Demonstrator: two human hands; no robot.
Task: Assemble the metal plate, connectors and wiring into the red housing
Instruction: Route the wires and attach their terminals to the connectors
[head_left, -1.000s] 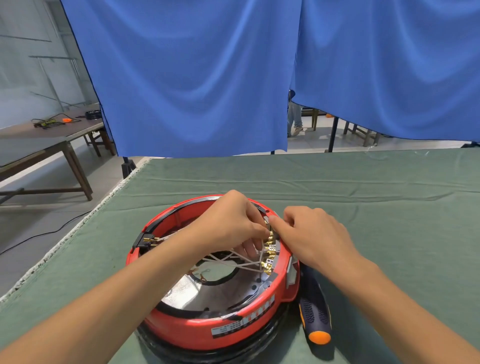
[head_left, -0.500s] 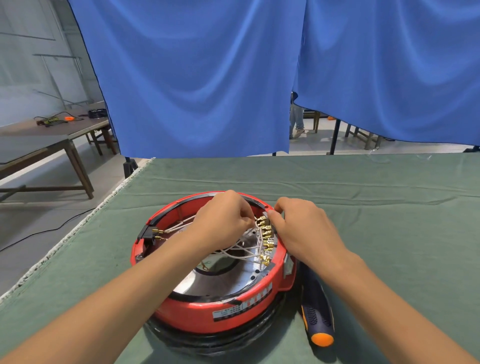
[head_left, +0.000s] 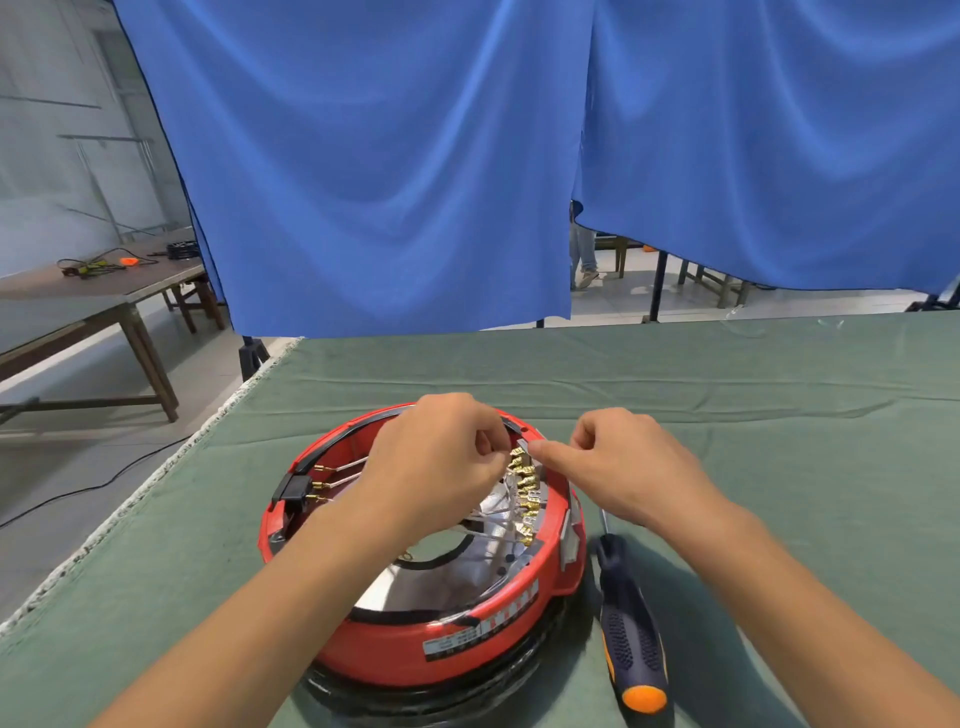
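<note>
Inside red housing (head_left: 415, 649): brass connectors (head_left: 525, 491) rowed, metal plate (head_left: 415, 587) shiny

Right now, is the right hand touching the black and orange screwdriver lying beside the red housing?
Apart: the head view shows the right hand above the housing rim, the screwdriver lying untouched.

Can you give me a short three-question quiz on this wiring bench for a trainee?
1. True or false: the screwdriver lies on the green cloth to the right of the red housing.
2. Which hands work at the row of brass connectors? A left only, B right only, C both.
3. Fill in: the screwdriver's handle ends in an ___ cap.

Key: 1 true. 2 C: left hand and right hand. 3 orange.
</note>
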